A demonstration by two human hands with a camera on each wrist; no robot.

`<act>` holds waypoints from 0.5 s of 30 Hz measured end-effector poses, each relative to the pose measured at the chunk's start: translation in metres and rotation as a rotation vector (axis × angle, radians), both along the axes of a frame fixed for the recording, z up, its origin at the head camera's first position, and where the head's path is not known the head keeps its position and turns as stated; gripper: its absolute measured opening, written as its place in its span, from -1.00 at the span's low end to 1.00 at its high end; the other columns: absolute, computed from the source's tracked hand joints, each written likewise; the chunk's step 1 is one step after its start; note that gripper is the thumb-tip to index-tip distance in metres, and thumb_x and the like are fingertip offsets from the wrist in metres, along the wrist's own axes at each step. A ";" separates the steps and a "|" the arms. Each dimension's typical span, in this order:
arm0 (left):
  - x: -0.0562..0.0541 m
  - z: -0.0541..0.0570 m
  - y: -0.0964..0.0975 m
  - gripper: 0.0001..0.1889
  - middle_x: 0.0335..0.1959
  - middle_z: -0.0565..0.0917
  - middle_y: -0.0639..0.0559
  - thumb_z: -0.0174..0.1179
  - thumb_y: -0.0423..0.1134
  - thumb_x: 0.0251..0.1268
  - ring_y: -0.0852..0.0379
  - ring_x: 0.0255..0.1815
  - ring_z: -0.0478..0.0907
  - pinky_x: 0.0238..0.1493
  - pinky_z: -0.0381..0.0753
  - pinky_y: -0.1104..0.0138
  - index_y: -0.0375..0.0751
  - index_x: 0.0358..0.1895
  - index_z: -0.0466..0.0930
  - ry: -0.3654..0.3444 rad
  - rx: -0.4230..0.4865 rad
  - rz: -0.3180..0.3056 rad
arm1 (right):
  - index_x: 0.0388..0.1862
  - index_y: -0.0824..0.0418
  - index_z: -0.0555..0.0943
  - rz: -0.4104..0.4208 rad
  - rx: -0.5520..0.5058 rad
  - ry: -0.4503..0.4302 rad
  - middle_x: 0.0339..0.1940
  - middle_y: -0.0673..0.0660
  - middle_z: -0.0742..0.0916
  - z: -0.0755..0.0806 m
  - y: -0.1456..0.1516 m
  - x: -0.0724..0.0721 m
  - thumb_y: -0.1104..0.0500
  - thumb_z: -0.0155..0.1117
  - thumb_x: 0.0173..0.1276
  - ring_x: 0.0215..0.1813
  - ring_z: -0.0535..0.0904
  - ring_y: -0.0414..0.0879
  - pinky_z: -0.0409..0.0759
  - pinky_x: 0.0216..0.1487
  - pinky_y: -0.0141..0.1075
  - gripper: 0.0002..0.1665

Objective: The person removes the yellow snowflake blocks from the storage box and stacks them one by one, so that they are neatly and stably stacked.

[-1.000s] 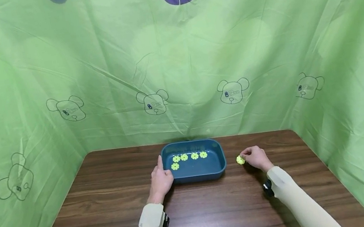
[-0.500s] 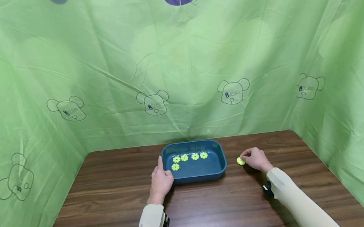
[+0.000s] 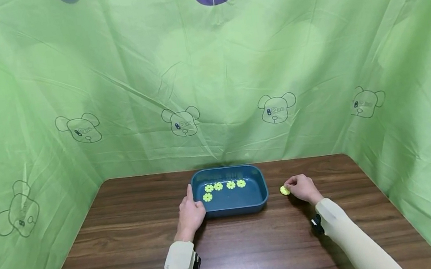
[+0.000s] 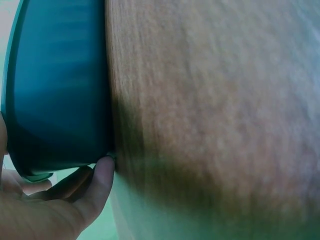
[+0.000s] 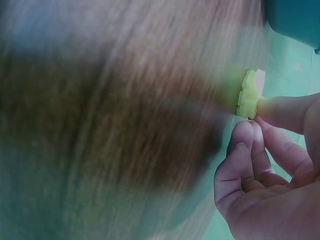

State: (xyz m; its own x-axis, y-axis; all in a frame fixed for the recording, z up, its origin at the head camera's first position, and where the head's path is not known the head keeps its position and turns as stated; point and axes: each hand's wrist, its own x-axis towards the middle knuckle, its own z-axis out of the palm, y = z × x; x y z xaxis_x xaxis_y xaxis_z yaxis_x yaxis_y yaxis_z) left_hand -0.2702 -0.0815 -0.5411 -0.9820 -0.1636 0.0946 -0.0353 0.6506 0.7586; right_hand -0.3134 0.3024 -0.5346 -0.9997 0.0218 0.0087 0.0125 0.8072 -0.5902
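Observation:
A dark blue rectangular basin (image 3: 231, 201) stands at the back middle of the table, with several yellow flower-shaped discs (image 3: 230, 185) lying flat inside. My left hand (image 3: 189, 214) holds its front left corner, index finger stretched along the left side. In the left wrist view, fingertips (image 4: 104, 172) touch the basin's lower edge, close to the table. To the right of the basin, my right hand (image 3: 303, 188) pinches one more yellow flower-shaped disc (image 3: 284, 190) between thumb and fingers. The right wrist view shows that disc (image 5: 248, 97) on edge, thick and notched, low over the wood.
The brown wood-grain table (image 3: 240, 250) reaches back to a green printed cloth (image 3: 233, 141) that hangs behind it and on both sides. The basin's back wall stands close to this cloth. Dark wrist cameras (image 3: 317, 224) sit on both sleeves.
My right hand has shifted very slightly down and right with the disc still pinched. The left hand and the basin have stayed in place.

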 end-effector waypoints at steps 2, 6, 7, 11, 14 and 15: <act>0.001 0.000 0.000 -0.23 0.33 0.48 -0.40 -0.02 -0.31 0.34 -0.30 0.28 0.51 0.26 0.49 -0.14 -0.17 0.64 0.01 0.008 0.009 0.000 | -0.22 0.29 0.78 -0.001 -0.001 0.003 -0.27 0.16 0.79 0.001 -0.001 0.001 0.20 0.26 0.40 -0.16 0.63 0.04 0.56 -0.09 -0.08 -0.79; 0.001 0.001 0.000 -0.23 0.38 0.43 -0.40 -0.03 -0.30 0.35 -0.32 0.33 0.47 0.30 0.46 -0.15 -0.15 0.64 0.00 -0.003 0.030 -0.001 | -0.23 0.29 0.78 -0.006 0.000 0.006 -0.28 0.15 0.79 0.003 -0.002 0.002 0.20 0.26 0.39 -0.16 0.63 0.04 0.56 -0.09 -0.09 -0.79; 0.001 0.001 0.000 -0.23 0.39 0.42 -0.40 -0.03 -0.31 0.35 -0.32 0.35 0.46 0.31 0.45 -0.16 -0.15 0.64 0.00 -0.006 0.035 -0.001 | -0.23 0.29 0.78 -0.007 0.000 0.005 -0.28 0.15 0.78 0.003 -0.002 0.002 0.19 0.27 0.39 -0.16 0.63 0.04 0.56 -0.09 -0.10 -0.79; 0.001 0.000 0.000 -0.23 0.42 0.40 -0.38 -0.04 -0.29 0.36 -0.30 0.37 0.44 0.33 0.43 -0.15 -0.12 0.65 -0.01 -0.025 0.043 0.000 | -0.22 0.30 0.77 -0.005 -0.002 0.003 -0.26 0.17 0.78 0.002 -0.003 0.002 0.18 0.26 0.39 -0.15 0.63 0.05 0.56 -0.09 -0.10 -0.78; 0.001 0.000 0.000 -0.23 0.41 0.41 -0.38 -0.05 -0.30 0.36 -0.30 0.37 0.44 0.33 0.43 -0.15 -0.13 0.65 -0.01 -0.023 0.040 -0.001 | -0.18 0.30 0.74 -0.009 0.001 0.000 -0.21 0.20 0.77 0.002 -0.004 0.001 0.16 0.22 0.42 -0.14 0.63 0.07 0.56 -0.10 -0.10 -0.75; 0.001 0.000 0.000 -0.23 0.41 0.41 -0.38 -0.05 -0.30 0.36 -0.30 0.36 0.44 0.33 0.43 -0.15 -0.13 0.65 -0.01 -0.022 0.041 -0.002 | -0.16 0.30 0.73 -0.014 0.004 0.006 -0.21 0.21 0.76 0.003 -0.004 0.001 0.14 0.21 0.43 -0.14 0.62 0.06 0.56 -0.11 -0.11 -0.74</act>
State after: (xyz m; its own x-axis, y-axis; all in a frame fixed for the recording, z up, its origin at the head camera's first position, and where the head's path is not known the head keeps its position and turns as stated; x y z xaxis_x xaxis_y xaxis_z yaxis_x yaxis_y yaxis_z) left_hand -0.2690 -0.0816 -0.5414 -0.9840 -0.1651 0.0664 -0.0510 0.6193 0.7835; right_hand -0.3124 0.2982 -0.5320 -0.9993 0.0356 0.0152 0.0199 0.8093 -0.5871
